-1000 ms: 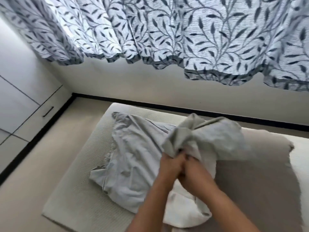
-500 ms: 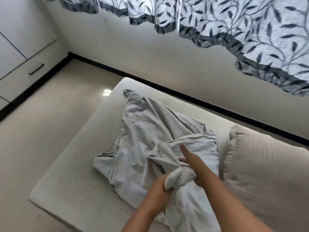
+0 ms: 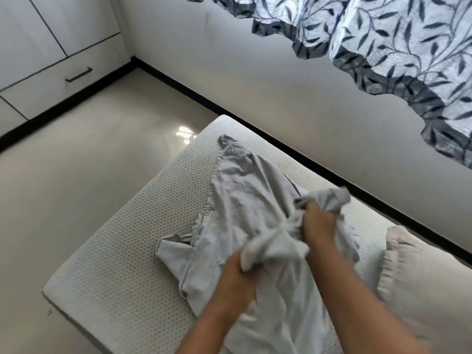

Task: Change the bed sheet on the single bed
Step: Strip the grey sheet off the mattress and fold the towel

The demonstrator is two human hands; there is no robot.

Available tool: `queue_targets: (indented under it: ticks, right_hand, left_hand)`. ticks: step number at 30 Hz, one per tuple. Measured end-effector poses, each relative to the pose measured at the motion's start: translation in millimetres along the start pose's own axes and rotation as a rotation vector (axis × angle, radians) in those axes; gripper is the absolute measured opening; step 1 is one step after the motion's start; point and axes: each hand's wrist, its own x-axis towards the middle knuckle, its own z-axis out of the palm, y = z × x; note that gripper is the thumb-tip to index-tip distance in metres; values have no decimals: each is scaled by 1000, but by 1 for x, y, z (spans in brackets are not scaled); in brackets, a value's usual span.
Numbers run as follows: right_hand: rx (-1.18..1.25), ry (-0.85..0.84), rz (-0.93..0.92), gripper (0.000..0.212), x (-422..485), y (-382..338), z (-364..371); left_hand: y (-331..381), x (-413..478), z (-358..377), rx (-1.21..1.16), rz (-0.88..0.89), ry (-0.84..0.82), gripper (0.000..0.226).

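Note:
A crumpled pale grey sheet [image 3: 242,200] lies bunched on the bare white honeycomb-textured mattress [image 3: 122,251]. My left hand [image 3: 237,274] grips a twisted fold of the sheet near its lower middle. My right hand [image 3: 319,223] grips a raised bunch of the same sheet farther back, its fingers buried in the cloth. The sheet's far tip reaches toward the mattress's back corner, and part of it drapes down under my forearms.
A beige pillow [image 3: 421,284] lies on the mattress to the right. A white wall with black skirting runs behind the bed, under a leaf-patterned curtain [image 3: 396,47]. White cabinets with a drawer handle [image 3: 78,74] stand at the left, across glossy floor [image 3: 76,175].
My hands, first clasped together on the lifted bundle, have parted: the right hand moved up and back with a bunch, the left stays lower. The view has swung left and down.

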Motion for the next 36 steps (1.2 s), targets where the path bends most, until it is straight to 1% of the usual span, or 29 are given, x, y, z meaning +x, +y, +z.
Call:
queue_targets:
  ticks: [1,2,3,4,5,6,7,8,9,10,11,12,13,14,15,16,18,19,20,22,24,25,26,28,29,30,32,34,36]
  right_hand:
    - [66,-31,-86,13,0,-15,22]
    - [123,-141,-150,14,0,-28,43]
    - [173,-304,-195,15,1,-39,66]
    - [182,-490,-202,35,3,-47,86]
    - [135,-656,-173,61,6,-48,102]
    - [22,-754,-155,81,7,-47,113]
    - [-123,-773,-174,93,10,-40,121]
    - [-277,-750,-229,97,13,-30,125]
    - [-439,-712,-302,97,16,-18,124]
    - [-587,-683,-336,93,23,3,120]
    - [-720,-668,-342,90,25,23,111]
    - [-827,-669,-307,87,28,46,98]
    - [-905,-680,-237,85,32,73,81]
    - [-967,-679,-156,84,32,98,63]
    - [-1004,-667,-71,82,30,124,44]
    - [-1018,-638,5,80,26,147,27]
    - [-999,-532,173,73,14,192,-4]
    - [-972,-461,251,73,9,212,-16]
    - [-945,-387,322,76,2,233,-26]
    - [-919,-258,440,87,-9,262,-41]
    - [-854,-188,516,87,-14,280,-50]
    - [-797,-173,532,83,-13,290,-55]
    - [-740,-165,530,78,-10,297,-58]
    - [-666,-180,485,66,-2,310,-63]
    - [-651,-196,458,58,3,313,-65]
    - [-640,-208,444,49,9,319,-69]
    - [-636,-193,402,33,16,324,-75]
    - [-630,-141,380,32,20,324,-86]
    - [-642,-109,400,35,24,322,-97]
  left_hand:
    - [12,11,-12,-28,0,83,29]
    - [11,25,-26,-29,-5,164,23]
    - [5,42,-40,-56,-26,239,16]
    - [-5,60,-56,-114,-80,350,16]
    - [-25,79,-73,-232,-136,458,29]
    - [-41,95,-89,-365,-182,554,45]
    - [-64,109,-106,-436,-217,613,59]
    - [-85,120,-121,-441,-255,653,74]
    - [-108,131,-136,-384,-322,675,89]
    - [-127,135,-146,-287,-418,691,103]
    - [-153,138,-157,-185,-507,682,114]
    - [-189,143,-166,-98,-558,665,122]
    - [-220,142,-168,-21,-579,613,124]
    - [-235,136,-160,53,-580,591,121]
    - [-239,125,-147,113,-622,564,114]
    - [-235,112,-127,121,-653,543,99]
    - [-228,84,-85,148,-683,461,61]
    - [-236,71,-65,166,-704,447,54]
    - [-240,54,-45,144,-757,432,57]
    - [-257,29,-17,2,-887,400,68]
    - [-268,13,5,-45,-937,421,77]
    - [-272,8,13,-31,-927,435,76]
    - [-269,5,18,9,-908,454,67]
    - [-263,3,23,152,-847,494,36]
    - [-263,3,23,203,-821,515,26]
    - [-259,0,24,230,-809,522,21]
    - [-264,-6,26,227,-760,527,21]
    - [-266,-20,36,183,-764,486,22]
    - [-272,-40,49,129,-832,466,21]
